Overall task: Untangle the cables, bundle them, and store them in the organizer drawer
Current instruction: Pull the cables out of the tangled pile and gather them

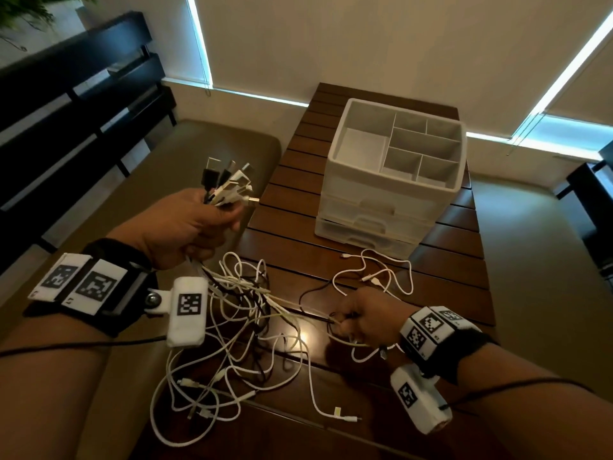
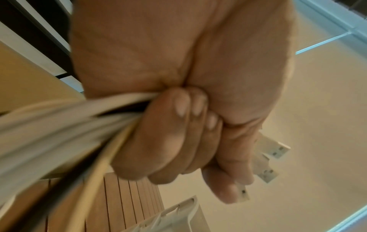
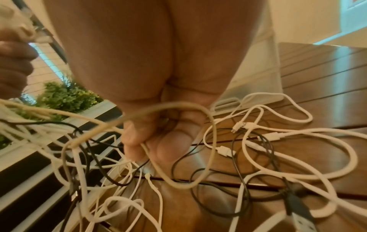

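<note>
My left hand [image 1: 195, 224] is raised over the table's left edge and grips a bunch of white and black cables, their USB plugs [image 1: 229, 180] fanning out above the fist. In the left wrist view the fingers [image 2: 174, 141] curl tightly round the cables [image 2: 59, 125]. A loose tangle of cables [image 1: 238, 327] hangs from that fist onto the wooden table [image 1: 447, 283]. My right hand [image 1: 365, 317] is low over the table and pinches a cream cable [image 3: 178, 180] and a black one. The white organizer [image 1: 394, 174] stands behind with both drawers closed.
The organizer's top tray [image 1: 365, 144] has several empty compartments. A separate white cable [image 1: 374, 270] lies in front of the organizer. A cushioned bench [image 1: 199, 151] runs along the left, with a dark slatted backrest [image 1: 66, 104]. Blinds cover the windows behind.
</note>
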{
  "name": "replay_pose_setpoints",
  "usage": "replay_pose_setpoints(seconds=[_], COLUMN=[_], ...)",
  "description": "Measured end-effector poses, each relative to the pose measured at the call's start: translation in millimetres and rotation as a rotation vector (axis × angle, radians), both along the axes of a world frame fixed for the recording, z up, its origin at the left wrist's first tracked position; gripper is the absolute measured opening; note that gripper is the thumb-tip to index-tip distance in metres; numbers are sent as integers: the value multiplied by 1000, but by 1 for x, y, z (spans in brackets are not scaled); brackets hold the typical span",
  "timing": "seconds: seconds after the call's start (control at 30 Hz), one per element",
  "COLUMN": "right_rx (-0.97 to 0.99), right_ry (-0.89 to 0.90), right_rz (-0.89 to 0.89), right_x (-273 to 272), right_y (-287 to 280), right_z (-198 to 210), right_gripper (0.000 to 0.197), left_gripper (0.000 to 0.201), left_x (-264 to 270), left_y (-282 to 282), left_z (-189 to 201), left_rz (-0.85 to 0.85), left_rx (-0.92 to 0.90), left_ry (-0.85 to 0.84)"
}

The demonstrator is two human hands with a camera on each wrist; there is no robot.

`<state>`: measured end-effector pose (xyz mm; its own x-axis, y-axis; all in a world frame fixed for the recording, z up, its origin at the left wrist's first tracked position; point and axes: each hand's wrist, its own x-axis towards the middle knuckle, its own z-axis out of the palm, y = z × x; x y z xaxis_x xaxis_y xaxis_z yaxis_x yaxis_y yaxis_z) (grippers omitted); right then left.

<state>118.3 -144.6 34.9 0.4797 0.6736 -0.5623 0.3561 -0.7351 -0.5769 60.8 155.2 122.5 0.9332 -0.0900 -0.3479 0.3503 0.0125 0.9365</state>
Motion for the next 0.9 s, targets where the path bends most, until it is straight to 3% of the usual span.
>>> replay_pose_setpoints(seconds=[0.17, 0.27, 0.47, 0.57, 0.7, 0.77, 0.9], right_rx=[67, 6, -45, -19, -26, -23, -32], right_ry=[77, 105, 115, 146, 194, 130, -164], right_rz=[-258, -260, -88, 57, 385, 304, -141], right_x=[5, 9, -6, -29, -48, -37, 12], right_y=[-8, -16, -9, 14, 35, 34, 14], right_z=[-5, -8, 1, 11, 3, -6, -30], right_gripper=[19, 19, 13, 7, 23, 22, 12], left_gripper=[58, 54, 21, 23, 45, 49, 25], left_x=[-2, -2, 5, 10, 13, 11, 6], left_y=[5, 15, 18, 4, -15, -24, -43], left_z=[3, 10, 15, 8, 1, -3, -18], left_rz=[0, 54, 205, 179, -6, -110, -202], left_rx=[-8, -28, -13, 20, 56, 112, 183], left_ry=[5, -15, -44, -11, 92, 170, 324])
